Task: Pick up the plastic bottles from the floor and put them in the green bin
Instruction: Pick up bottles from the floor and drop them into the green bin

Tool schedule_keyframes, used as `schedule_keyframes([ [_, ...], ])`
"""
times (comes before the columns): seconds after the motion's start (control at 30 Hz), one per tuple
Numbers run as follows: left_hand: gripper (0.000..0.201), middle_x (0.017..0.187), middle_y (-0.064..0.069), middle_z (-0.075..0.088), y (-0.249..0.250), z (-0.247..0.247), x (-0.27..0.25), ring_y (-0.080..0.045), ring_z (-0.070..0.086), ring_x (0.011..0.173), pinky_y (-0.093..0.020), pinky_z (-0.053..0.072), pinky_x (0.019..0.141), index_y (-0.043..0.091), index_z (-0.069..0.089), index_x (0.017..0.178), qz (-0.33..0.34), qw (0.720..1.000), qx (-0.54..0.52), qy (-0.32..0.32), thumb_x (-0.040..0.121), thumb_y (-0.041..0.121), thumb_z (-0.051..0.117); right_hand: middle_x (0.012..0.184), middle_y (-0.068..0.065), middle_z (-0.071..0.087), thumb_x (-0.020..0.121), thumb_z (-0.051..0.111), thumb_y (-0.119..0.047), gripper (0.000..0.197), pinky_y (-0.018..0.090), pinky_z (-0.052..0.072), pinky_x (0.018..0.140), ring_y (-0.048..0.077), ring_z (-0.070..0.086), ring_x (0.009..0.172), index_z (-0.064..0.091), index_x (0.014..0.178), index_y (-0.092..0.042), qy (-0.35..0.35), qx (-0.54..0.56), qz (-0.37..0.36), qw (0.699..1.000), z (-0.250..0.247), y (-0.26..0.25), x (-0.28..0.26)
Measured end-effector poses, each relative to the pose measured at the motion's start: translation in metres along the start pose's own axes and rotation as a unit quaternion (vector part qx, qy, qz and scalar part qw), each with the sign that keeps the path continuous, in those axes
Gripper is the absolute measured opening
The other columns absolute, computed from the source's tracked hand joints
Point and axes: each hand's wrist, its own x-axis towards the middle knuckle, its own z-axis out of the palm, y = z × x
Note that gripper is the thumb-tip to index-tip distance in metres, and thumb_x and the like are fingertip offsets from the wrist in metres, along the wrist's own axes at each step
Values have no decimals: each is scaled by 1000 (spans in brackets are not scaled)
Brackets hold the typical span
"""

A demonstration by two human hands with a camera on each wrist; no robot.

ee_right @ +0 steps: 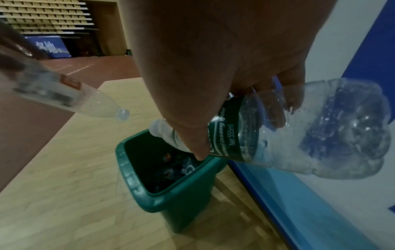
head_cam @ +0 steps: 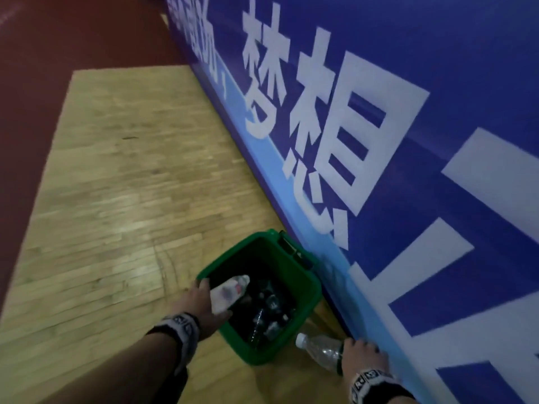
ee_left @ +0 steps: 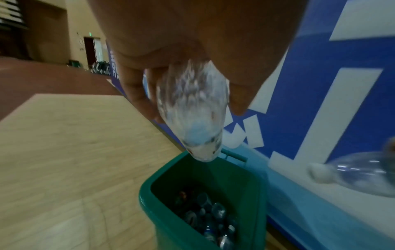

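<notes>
The green bin [head_cam: 306,298] stands on the wooden floor against a blue banner and holds several clear bottles [head_cam: 264,316]. My left hand [head_cam: 204,304] grips a clear bottle with a white and red label [head_cam: 229,291] over the bin's left rim, neck pointing down into the opening [ee_left: 192,118]. My right hand [head_cam: 363,358] holds a second clear bottle with a dark green label [head_cam: 319,349] just right of the bin's near corner, cap toward the bin. In the right wrist view that green-label bottle [ee_right: 310,135] lies across my fingers above the bin [ee_right: 136,186].
A tall blue banner [head_cam: 408,141] with large white characters runs along the right, touching the bin. Light wooden floor [head_cam: 116,199] stretches left, bordered by dark red flooring [head_cam: 35,83]. Stands and a doorway show far off in the wrist views.
</notes>
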Motion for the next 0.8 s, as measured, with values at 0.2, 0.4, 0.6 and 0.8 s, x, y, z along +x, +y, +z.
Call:
schedule_keyframes([
  [0.2, 62, 142, -2, 44, -30, 4, -25, -21, 49, 125, -33, 45, 100, 19, 39, 141, -65, 998, -24, -9, 89, 46, 57, 144, 13, 43, 100, 40, -25, 45, 46, 37, 107, 34, 42, 131, 37, 143, -15, 62, -83, -87, 991, -55, -48, 46],
  [0.4, 52, 135, 1, 50, -184, 8, -135, -15, 53, 118, -26, 44, 99, 21, 45, 136, -223, 968, -111, -1, 90, 44, 57, 160, 22, 18, 101, 40, -30, 62, 60, 15, 116, 49, 15, 145, 18, 155, -11, 153, -137, -150, 967, -130, -179, 28],
  [0.6, 50, 132, 6, 55, -312, 19, -284, -14, 52, 122, -29, 37, 102, 25, 46, 134, -374, 914, -138, 70, 89, 46, 54, 157, 20, 20, 92, 50, -23, 64, 56, 20, 117, 44, 15, 145, 25, 150, -10, 200, -265, -415, 847, -133, -383, -115],
  [0.8, 62, 140, -5, 48, -435, 58, -417, -24, 46, 129, -36, 40, 106, 20, 47, 133, -440, 862, -206, 143, 74, 41, 52, 150, 15, 31, 90, 57, -32, 58, 53, 22, 116, 40, 23, 142, 36, 141, -15, 252, -336, -572, 705, -62, -559, -292],
])
